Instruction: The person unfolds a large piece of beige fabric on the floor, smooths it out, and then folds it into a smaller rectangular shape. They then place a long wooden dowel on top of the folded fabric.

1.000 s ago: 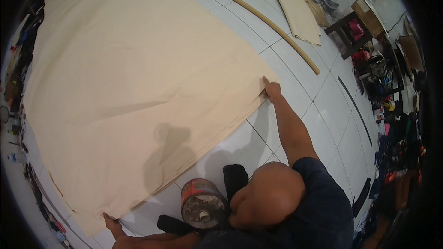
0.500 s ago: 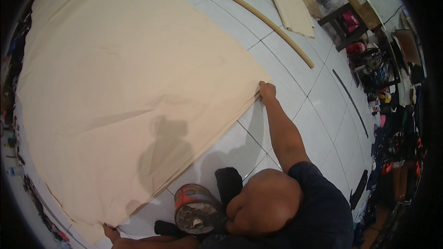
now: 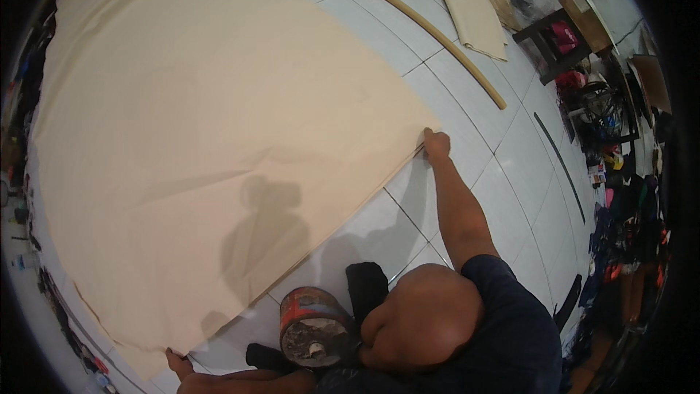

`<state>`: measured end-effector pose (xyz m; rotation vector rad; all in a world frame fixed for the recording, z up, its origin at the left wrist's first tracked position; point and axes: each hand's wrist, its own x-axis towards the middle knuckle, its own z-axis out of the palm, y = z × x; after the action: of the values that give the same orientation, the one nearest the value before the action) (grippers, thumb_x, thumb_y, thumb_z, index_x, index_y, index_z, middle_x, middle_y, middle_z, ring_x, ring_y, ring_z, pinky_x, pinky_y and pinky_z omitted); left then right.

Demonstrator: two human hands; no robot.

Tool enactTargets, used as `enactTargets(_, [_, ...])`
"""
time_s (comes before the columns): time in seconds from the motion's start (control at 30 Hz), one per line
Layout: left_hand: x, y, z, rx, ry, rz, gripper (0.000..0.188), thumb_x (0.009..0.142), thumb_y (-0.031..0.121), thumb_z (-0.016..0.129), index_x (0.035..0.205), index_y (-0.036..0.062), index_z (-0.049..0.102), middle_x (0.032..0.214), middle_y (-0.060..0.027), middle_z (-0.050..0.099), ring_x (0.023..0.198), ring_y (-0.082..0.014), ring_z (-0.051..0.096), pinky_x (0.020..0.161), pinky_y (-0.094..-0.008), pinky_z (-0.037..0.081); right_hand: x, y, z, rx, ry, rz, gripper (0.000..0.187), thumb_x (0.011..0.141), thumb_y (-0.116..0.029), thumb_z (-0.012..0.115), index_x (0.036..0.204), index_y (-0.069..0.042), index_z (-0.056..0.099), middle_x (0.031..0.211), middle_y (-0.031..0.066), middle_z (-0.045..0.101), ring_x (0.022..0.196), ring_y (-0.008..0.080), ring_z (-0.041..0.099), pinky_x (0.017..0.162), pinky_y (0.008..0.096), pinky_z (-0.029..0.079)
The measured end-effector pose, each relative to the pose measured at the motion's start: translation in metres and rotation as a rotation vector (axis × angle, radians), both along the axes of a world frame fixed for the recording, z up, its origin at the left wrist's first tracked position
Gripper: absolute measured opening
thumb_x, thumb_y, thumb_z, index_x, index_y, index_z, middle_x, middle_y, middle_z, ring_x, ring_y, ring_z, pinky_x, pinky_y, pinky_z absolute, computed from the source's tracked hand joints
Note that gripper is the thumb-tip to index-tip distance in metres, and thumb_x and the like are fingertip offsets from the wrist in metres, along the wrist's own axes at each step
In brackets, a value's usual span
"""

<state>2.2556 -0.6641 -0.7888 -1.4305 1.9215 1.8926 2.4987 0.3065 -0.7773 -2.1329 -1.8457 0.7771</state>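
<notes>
A large beige sheet of cloth (image 3: 182, 102) lies spread over the tiled floor, with a few soft creases and my shadow across it. Its near edge runs slantwise between my two hands and looks layered. My right hand (image 3: 437, 145) pinches the corner at the right end of that edge, arm stretched far out. Down at the lower left, my left hand (image 3: 179, 363) is closed on the same edge near its other end. Between my knees and the cloth stands a worn, round reddish can (image 3: 315, 327) with a dirty grey top.
A long tan tube (image 3: 437, 36) lies on the floor beyond the cloth. Past it rests a folded beige cloth (image 3: 470, 11). A thin dark strip (image 3: 560, 168) lies to the right, before a dark stool (image 3: 552, 45) and piled clutter. More clutter lines the left side.
The view has shifted slightly, so the scene sits a little farther right. Both hands keep their hold on the cloth's edge, and the edge between them looks straighter.
</notes>
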Motion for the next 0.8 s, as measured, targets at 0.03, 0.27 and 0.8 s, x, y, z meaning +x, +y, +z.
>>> enactTargets(0.03, [0.007,-0.012,0.010,-0.003,0.021,0.012,0.040,0.095,0.028,0.050,0.122,-0.0015,0.053,0.120,-0.0131,0.060,0.107,-0.0254,0.060,0.089,-0.0392,0.052,-0.020,-0.017,0.019,0.025,-0.072,0.027,0.054,0.084,-0.038,0.059,0.113,0.007,0.057,0.113,0.0255,0.061,0.102,0.0382,0.062,0.087,0.0451,0.049])
enactTargets(0.27, [0.023,-0.053,-0.005,-0.288,0.088,-0.680,0.041,0.097,0.024,0.048,0.126,-0.0039,0.050,0.123,-0.0150,0.058,0.112,-0.0277,0.057,0.097,-0.0388,0.046,-0.021,0.006,0.004,0.336,-0.548,0.898,0.070,0.095,-0.051,0.041,0.149,-0.010,0.025,0.153,0.0194,0.025,0.140,0.0376,0.027,0.102,0.0623,0.033])
enactTargets(0.8, [0.025,0.048,0.040,0.251,0.439,0.273,0.055,0.093,0.037,0.059,0.132,0.0018,0.045,0.129,-0.0131,0.054,0.120,-0.0296,0.053,0.100,-0.0443,0.045,-0.108,-0.267,0.109,0.133,-0.477,1.918,0.069,0.087,-0.043,0.062,0.141,-0.008,0.039,0.144,0.0223,0.037,0.130,0.0397,0.040,0.105,0.0533,0.035])
